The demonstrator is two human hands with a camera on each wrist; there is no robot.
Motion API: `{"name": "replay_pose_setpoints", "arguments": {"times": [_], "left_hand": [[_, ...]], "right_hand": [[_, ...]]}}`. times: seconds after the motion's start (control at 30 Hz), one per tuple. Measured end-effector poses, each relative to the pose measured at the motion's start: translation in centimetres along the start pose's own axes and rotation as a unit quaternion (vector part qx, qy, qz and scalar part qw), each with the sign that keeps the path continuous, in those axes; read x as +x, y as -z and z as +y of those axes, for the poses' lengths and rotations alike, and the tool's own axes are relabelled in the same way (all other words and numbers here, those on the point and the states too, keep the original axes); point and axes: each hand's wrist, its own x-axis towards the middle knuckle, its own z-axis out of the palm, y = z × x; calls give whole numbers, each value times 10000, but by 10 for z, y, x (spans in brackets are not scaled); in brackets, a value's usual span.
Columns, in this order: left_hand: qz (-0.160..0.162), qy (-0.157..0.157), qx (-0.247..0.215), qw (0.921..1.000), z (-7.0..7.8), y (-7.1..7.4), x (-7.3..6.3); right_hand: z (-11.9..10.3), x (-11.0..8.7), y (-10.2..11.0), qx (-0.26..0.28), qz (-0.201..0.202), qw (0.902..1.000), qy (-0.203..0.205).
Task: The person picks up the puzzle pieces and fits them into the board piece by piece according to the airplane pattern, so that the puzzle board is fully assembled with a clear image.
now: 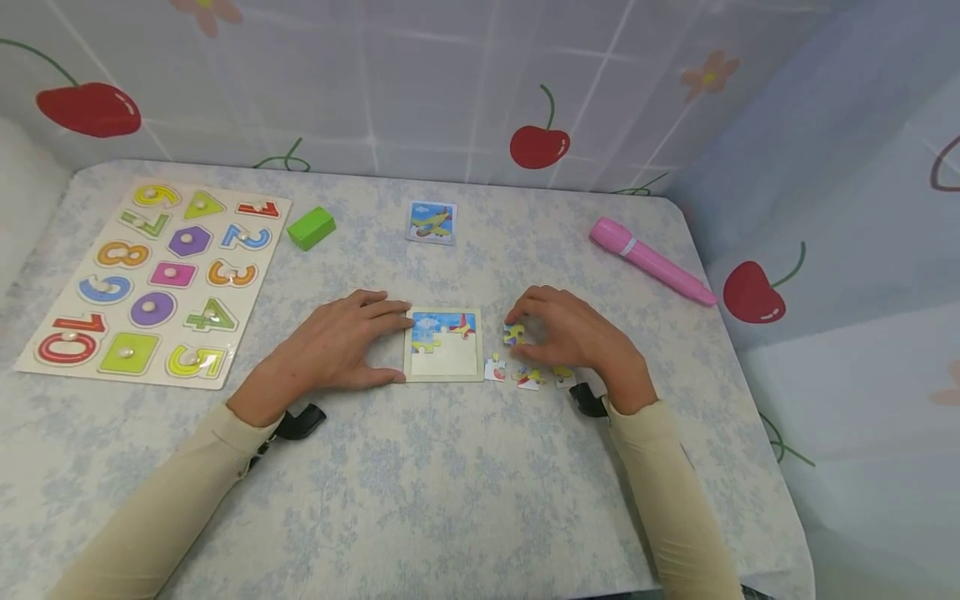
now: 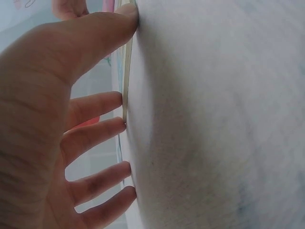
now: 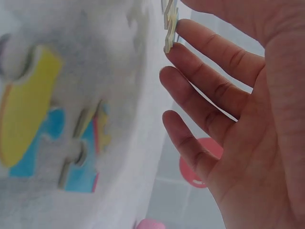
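Observation:
A square jigsaw tray (image 1: 444, 367) lies on the table, its top row and part of its left side filled with blue-sky pieces. My left hand (image 1: 341, 342) rests at the tray's left side. Its thumb and fingertips touch the tray's edge, as the left wrist view also shows. Just right of the tray, my right hand (image 1: 566, 329) pinches a blue and yellow puzzle piece (image 1: 513, 334) between thumb and fingers. In the right wrist view that puzzle piece (image 3: 170, 28) is seen edge-on at the fingertips. Loose puzzle pieces (image 1: 495, 368) lie below the right hand.
Behind the tray lies a small airplane picture card (image 1: 432, 222). A green block (image 1: 311, 228) stands beside a number-and-shape peg board (image 1: 168, 333) at left. Toward the back right lies a pink pen-shaped object (image 1: 656, 262). A cherry-patterned curtain (image 1: 420, 92) hangs behind the table.

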Motion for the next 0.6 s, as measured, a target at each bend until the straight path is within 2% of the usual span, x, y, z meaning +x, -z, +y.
{"name": "replay_pose_setpoints", "arguments": {"times": [0.6], "left_hand": [[7,45,-3,10000,1,0,0]], "right_hand": [[-28,31,5,-117,5,9994,340]]}}
